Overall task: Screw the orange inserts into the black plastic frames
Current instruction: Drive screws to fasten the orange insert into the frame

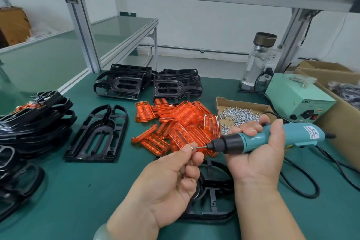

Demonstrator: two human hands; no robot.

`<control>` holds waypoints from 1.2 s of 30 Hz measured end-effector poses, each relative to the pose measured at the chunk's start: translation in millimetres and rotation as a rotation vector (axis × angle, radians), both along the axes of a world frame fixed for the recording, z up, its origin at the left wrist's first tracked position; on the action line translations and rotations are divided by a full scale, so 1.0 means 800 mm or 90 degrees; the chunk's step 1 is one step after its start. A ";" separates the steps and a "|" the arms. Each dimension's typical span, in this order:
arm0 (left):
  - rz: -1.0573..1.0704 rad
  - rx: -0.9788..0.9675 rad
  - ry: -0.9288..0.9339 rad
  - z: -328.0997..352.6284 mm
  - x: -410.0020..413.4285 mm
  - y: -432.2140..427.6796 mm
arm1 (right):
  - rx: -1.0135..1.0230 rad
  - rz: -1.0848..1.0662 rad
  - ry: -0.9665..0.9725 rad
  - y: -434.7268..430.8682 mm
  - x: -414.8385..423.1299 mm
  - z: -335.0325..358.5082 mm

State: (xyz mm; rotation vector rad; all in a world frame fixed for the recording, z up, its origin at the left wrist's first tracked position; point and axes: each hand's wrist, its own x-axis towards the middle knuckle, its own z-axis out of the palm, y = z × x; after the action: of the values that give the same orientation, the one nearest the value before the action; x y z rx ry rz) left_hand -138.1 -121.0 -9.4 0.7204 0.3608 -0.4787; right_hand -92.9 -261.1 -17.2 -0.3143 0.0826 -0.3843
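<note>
Orange inserts (183,117) — heaped just beyond the left hand (169,177).

Two hands (167,177) (259,154); one screwdriver (272,138); one bottle (257,60); one screw tray (243,102); one power box (298,95)

White walls (194,25), green-topped workbench (78,191).
</note>
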 end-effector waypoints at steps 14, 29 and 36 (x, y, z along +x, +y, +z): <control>0.026 0.122 -0.072 -0.007 0.000 -0.001 | -0.009 -0.006 0.004 0.002 0.000 0.001; 0.138 0.570 -0.297 -0.017 -0.002 -0.007 | -0.023 -0.022 -0.007 0.005 -0.004 0.003; 0.125 0.591 -0.311 -0.017 -0.004 -0.009 | -0.015 -0.023 -0.005 0.005 -0.005 0.002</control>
State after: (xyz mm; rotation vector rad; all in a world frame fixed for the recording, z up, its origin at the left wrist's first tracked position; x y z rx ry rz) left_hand -141.2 -128.2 -22.8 1.6437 0.1715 0.0966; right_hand -96.6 -257.4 -15.4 -0.3346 0.0756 -0.4226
